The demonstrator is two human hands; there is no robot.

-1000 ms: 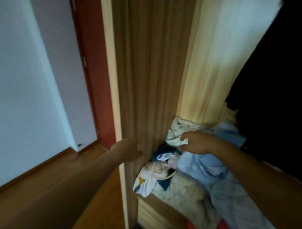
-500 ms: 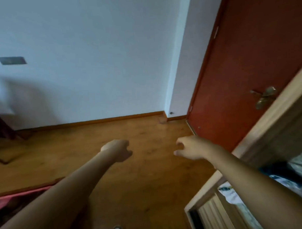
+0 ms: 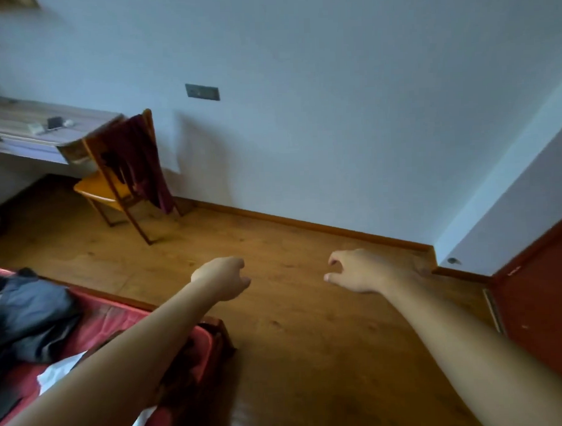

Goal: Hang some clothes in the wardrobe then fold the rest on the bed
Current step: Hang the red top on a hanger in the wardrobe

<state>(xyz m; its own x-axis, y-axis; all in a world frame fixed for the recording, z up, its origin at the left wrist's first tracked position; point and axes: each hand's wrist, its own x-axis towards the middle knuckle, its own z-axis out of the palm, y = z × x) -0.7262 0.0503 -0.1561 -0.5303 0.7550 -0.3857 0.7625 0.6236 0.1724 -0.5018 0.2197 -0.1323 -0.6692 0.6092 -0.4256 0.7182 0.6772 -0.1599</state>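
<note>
Both arms reach out over the bare wooden floor [image 3: 310, 355], and neither hand carries anything. The left hand [image 3: 223, 278] is seen from the back, its fingers loosely curled on nothing. The right hand [image 3: 355, 270] hangs with fingers bent and thumb apart from them, also empty.

The clothes left to fold lie on the bed [image 3: 117, 317], whose red cover fills the near left corner. A crumpled heap of dark clothes [image 3: 25, 314] sits at its left edge, and a white cloth [image 3: 57, 375] lies nearer, partly hidden under the left forearm. From the hands, both lie to the left and nearer, well apart from the fingers. The left hand is the nearer of the two; the right is farther off, towards the red door [image 3: 544, 315]. The heap is too bunched to show a long axis, so the next reach probably means turning left and taking it from above.

A maroon garment [image 3: 137, 160] hangs over the back of a chair [image 3: 97, 187] by the table [image 3: 15, 123], far left.
</note>
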